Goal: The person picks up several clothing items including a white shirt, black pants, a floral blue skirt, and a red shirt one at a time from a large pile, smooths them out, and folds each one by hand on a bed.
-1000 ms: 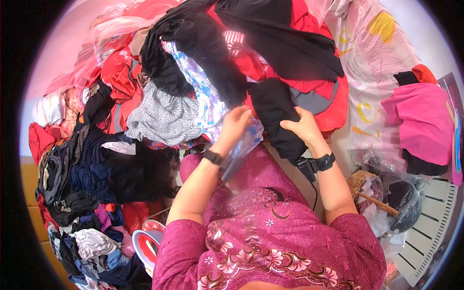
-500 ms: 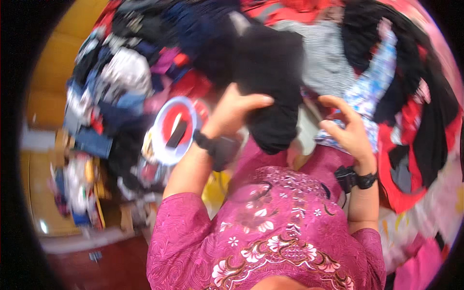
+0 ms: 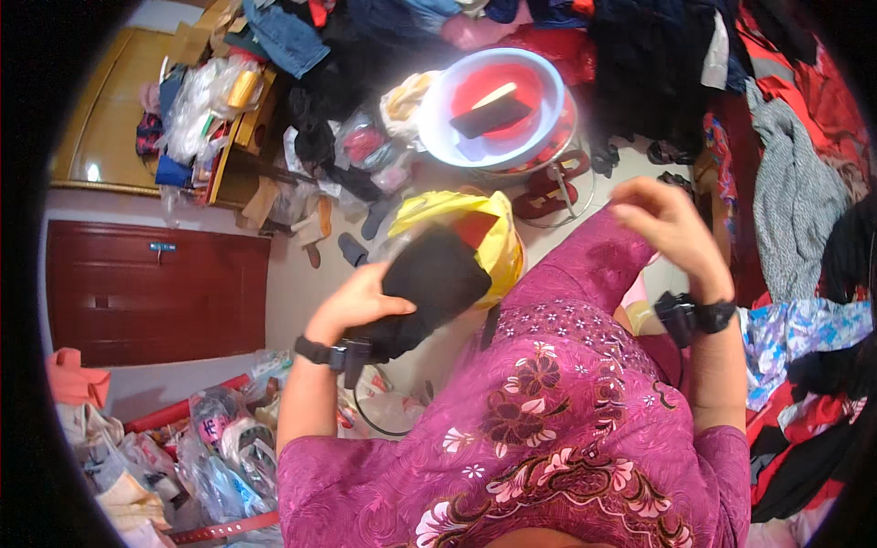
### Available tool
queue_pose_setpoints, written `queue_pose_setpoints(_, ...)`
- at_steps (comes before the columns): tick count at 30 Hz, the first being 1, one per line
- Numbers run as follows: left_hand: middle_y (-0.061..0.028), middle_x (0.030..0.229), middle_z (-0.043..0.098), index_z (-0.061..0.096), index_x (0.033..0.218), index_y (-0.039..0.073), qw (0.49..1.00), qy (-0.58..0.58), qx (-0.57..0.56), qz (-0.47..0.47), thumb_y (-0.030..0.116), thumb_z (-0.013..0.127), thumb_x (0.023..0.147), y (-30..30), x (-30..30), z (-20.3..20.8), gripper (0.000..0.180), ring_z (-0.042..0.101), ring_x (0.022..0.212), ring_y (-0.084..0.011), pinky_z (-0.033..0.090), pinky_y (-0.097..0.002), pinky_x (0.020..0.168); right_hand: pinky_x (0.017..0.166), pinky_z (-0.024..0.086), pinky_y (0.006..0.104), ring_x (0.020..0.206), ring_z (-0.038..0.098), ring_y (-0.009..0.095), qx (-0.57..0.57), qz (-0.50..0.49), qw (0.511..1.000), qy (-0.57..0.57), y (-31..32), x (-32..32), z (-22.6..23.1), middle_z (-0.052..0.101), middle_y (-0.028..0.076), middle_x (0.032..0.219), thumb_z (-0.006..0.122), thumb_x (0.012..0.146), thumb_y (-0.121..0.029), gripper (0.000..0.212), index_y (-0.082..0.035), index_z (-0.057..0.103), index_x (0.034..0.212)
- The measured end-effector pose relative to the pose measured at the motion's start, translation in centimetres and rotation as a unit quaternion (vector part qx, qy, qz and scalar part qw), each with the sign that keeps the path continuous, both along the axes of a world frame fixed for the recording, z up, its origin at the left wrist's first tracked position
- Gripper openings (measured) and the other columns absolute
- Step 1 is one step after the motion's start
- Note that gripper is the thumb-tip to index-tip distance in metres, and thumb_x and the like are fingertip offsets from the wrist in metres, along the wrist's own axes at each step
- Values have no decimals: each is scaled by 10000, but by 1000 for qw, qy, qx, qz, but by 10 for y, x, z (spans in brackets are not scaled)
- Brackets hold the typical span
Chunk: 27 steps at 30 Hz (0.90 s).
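My left hand (image 3: 358, 300) grips a folded black garment (image 3: 431, 285), its thumb lying on top and the other fingers hidden beneath or behind. The cloth bundle is held close to a yellow plastic bag (image 3: 501, 247) whose mouth stands wide; whether they touch I cannot tell. Over my lap hovers my right hand (image 3: 662, 224), empty, its fingers loosely bent and apart. Beyond the bag, a pale blue-rimmed basin (image 3: 436, 137) rests on a round metal-legged stand (image 3: 585, 196). Inside it are a red inner surface and a dark flat object (image 3: 489, 117).
Clothes heap up at the far side, among them a grey knitted garment (image 3: 793, 196) and a blue-and-white flowered cloth (image 3: 804, 342) on the right. Slippers (image 3: 353, 248) lie on the floor. Plastic bags (image 3: 215, 457) crowd the near left, below a dark red door (image 3: 155, 292).
My view and body have turned left. The left hand has carried the black garment from the clothes pile to the yellow bag's side. My right hand remains empty.
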State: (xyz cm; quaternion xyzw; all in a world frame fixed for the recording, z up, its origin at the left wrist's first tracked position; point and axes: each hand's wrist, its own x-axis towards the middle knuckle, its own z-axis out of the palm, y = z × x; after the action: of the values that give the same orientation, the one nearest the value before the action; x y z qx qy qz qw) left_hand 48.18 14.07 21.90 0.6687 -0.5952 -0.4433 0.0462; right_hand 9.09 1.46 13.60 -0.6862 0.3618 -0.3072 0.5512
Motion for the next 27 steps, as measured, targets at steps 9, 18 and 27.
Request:
queue_pose_setpoints(9, -93, 1015, 646, 584, 1094, -5, 766, 389, 182, 479, 134, 612, 844, -39, 28, -104, 287, 632, 896, -204, 522, -327, 800, 841, 482, 355, 993, 601, 271, -67, -67, 989, 115, 6, 174, -62, 562, 225, 1173, 714, 756, -409, 786, 86, 403, 1280)
queue_pose_setpoints(18, -114, 1110, 600, 529, 1171, 38, 701, 593, -34, 394, 218, 475, 937, -88, 21, -191, 300, 581, 1002, -240, 473, -365, 903, 709, 462, 392, 785, 608, 365, 54, 24, 998, 17, 5, 186, -69, 618, 229, 842, 592, 795, -138, 201, 7, 589, 935)
queue_pose_setpoints(27, -77, 1305, 488, 501, 1248, 159, 753, 486, 135, 423, 463, 550, 875, -98, 45, -174, 484, 450, 1171, -305, 365, -537, 969, 641, 480, 324, 695, 613, 180, 124, -9, 991, 40, -13, 179, -63, 635, 134, 765, 580, 815, -132, 205, 17, 598, 954)
